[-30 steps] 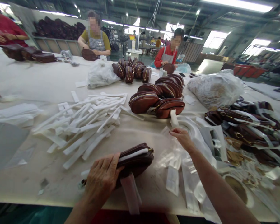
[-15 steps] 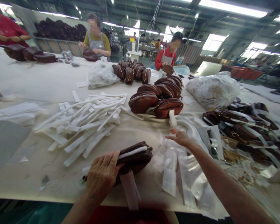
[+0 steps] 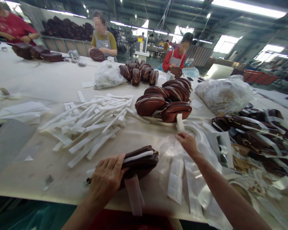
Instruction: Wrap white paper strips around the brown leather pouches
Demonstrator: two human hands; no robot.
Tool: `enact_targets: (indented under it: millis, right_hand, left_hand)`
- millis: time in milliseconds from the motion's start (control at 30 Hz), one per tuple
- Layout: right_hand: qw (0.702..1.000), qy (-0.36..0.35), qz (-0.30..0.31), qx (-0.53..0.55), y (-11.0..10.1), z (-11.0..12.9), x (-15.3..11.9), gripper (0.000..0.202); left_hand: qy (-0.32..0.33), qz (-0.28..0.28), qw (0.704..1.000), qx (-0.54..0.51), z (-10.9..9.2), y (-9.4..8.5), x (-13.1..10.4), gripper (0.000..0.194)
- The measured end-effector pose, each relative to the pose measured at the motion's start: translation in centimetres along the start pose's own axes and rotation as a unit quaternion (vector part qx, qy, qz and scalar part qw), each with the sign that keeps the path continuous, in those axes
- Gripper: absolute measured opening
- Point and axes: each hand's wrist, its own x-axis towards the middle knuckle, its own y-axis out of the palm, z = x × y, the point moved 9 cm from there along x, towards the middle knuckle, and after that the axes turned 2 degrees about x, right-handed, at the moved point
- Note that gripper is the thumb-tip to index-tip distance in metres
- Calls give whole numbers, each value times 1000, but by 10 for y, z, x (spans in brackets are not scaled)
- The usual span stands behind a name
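Note:
My left hand (image 3: 109, 172) is wrapped over a dark brown leather bag (image 3: 140, 164) that lies on its side close to the table's front edge. A white strip (image 3: 139, 155) runs along the bag's zipper side, and a translucent strip (image 3: 133, 195) hangs below it. Farther right, my right hand (image 3: 188, 143) has thumb and fingers pinched together at the upper edge of some clear plastic film (image 3: 169, 148). Just beyond those fingertips, a white tab (image 3: 180, 122) sticks out from the nearest finished-looking brown bag (image 3: 176, 111).
Left of centre lies a heap of white strips (image 3: 96, 124). Brown bags with wrapped straps (image 3: 256, 134) pile up at right, behind loose scraps (image 3: 244, 163). A large plastic sack (image 3: 224, 94) and a smaller one (image 3: 109, 75) stand farther back. Co-workers (image 3: 104, 40) work across the table.
My right hand's fingers have come together from a looser, spread pose at the plastic film. My left hand stays on the bag. The view has shifted slightly.

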Motion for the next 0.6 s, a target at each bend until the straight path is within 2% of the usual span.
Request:
enact_targets:
  millis: [100, 233, 367, 433, 500, 600]
  right_hand:
    - [991, 4, -27, 127, -14, 14, 5, 34]
    - [966, -13, 8, 257, -2, 51, 1, 32]
    - [902, -24, 77, 425, 24, 100, -12, 22]
    - [872, -60, 104, 474, 33, 127, -20, 21]
    - [852, -104, 166, 485, 50, 152, -31, 21]
    - [822, -125, 332, 445, 97, 174, -56, 23]
  left_hand:
    - [-4, -4, 1000, -15, 2, -1, 3, 26]
    - [10, 1, 996, -84, 2, -1, 8, 24]
    - [45, 22, 985, -165, -5, -1, 10, 27]
    - [44, 31, 982, -179, -5, 1, 9, 28]
    - [36, 42, 980, -192, -3, 4, 8, 29]
    - [10, 62, 976, -209, 2, 11, 7, 34]
